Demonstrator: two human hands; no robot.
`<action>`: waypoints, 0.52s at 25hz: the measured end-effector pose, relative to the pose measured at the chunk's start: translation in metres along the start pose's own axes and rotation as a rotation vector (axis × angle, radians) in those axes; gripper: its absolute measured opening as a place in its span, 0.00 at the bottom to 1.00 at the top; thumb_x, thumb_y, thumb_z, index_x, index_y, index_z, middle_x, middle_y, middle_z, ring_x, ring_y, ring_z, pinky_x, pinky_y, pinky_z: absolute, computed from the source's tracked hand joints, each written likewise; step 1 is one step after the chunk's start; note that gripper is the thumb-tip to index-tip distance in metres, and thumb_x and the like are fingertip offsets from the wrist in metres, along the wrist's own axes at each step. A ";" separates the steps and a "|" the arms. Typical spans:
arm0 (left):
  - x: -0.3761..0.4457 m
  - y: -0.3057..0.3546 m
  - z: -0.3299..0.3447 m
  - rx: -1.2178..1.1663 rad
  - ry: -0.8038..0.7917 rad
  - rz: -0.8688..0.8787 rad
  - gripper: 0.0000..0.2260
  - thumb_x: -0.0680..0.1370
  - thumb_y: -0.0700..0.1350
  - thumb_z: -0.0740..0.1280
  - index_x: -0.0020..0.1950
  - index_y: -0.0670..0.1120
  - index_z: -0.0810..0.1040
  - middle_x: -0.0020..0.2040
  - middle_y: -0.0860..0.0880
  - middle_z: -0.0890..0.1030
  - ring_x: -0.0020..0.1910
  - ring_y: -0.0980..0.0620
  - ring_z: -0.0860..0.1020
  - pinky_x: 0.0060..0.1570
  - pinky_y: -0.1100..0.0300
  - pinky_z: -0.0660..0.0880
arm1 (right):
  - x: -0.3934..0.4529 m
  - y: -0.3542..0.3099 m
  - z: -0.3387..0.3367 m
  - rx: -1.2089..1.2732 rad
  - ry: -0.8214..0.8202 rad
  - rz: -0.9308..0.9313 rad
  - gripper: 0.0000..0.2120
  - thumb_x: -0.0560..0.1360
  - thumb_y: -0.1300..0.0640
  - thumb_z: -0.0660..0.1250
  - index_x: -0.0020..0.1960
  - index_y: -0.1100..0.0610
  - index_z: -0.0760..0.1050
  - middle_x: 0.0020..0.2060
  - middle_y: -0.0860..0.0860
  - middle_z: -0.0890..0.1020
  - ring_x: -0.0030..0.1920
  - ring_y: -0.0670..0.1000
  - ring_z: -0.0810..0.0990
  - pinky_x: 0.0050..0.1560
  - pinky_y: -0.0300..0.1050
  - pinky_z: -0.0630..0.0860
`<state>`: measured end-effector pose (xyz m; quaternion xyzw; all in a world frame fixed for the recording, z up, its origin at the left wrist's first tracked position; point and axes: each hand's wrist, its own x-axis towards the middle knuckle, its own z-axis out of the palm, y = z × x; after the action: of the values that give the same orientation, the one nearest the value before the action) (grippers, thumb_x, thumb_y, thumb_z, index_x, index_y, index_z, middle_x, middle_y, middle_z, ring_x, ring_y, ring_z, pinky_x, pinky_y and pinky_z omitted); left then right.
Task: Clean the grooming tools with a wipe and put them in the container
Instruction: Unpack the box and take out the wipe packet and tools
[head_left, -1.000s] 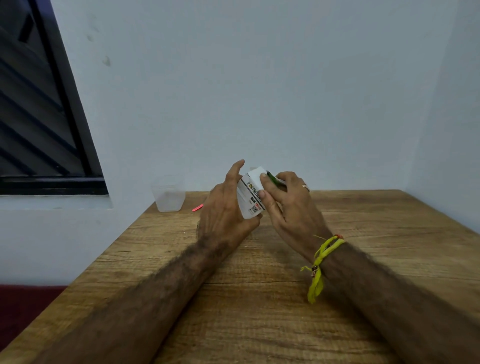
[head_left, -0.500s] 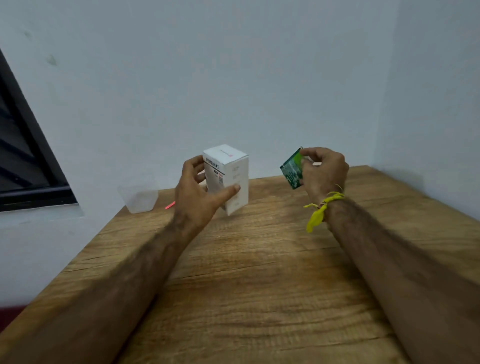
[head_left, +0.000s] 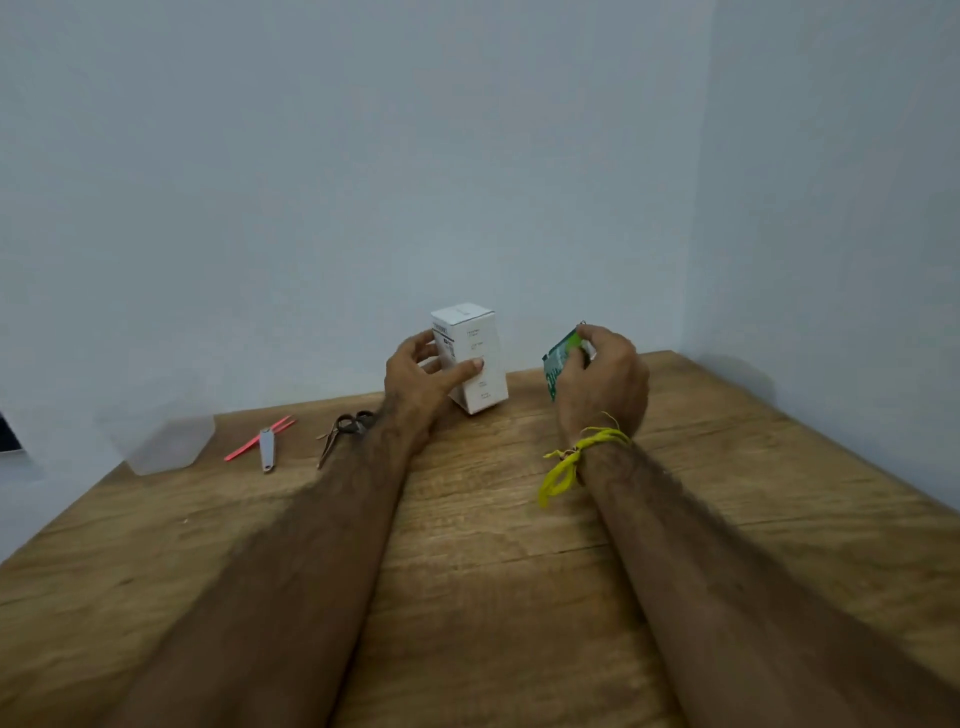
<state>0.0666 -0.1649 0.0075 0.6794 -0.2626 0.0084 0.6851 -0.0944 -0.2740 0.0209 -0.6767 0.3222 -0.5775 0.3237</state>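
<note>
Presently a green wipe sachet is pinched in the curled fingers of the right hand, just right of the white box, which is gripped by the left hand and stands tilted on the wooden table. Left of the box lie the scissors, nail clippers and pink tweezers, long axes running away from the person; the left hand is nearer them. Farthest left stands the clear container. Print on box and sachet cannot be read.
</note>
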 end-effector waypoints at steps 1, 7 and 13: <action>0.004 -0.006 0.005 -0.005 -0.030 -0.006 0.37 0.64 0.42 0.83 0.71 0.42 0.73 0.64 0.45 0.80 0.59 0.50 0.81 0.45 0.62 0.82 | 0.000 0.001 0.003 0.002 0.007 -0.013 0.14 0.75 0.61 0.66 0.59 0.54 0.81 0.56 0.53 0.83 0.56 0.57 0.80 0.52 0.48 0.76; 0.018 -0.021 0.010 -0.016 -0.149 -0.012 0.37 0.69 0.43 0.81 0.75 0.44 0.69 0.68 0.48 0.78 0.68 0.47 0.76 0.52 0.58 0.81 | -0.001 0.007 0.014 0.020 -0.008 0.001 0.14 0.75 0.61 0.66 0.58 0.54 0.82 0.55 0.53 0.83 0.55 0.57 0.80 0.52 0.49 0.76; -0.010 0.010 0.003 0.327 0.064 0.126 0.43 0.71 0.48 0.79 0.80 0.47 0.59 0.79 0.48 0.64 0.77 0.48 0.63 0.74 0.49 0.65 | 0.007 0.002 0.008 0.129 0.004 0.060 0.14 0.74 0.63 0.66 0.58 0.58 0.82 0.55 0.55 0.84 0.56 0.56 0.81 0.56 0.46 0.77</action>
<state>0.0529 -0.1636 0.0124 0.7634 -0.2778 0.1156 0.5716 -0.0860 -0.2803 0.0221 -0.6435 0.3051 -0.5884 0.3829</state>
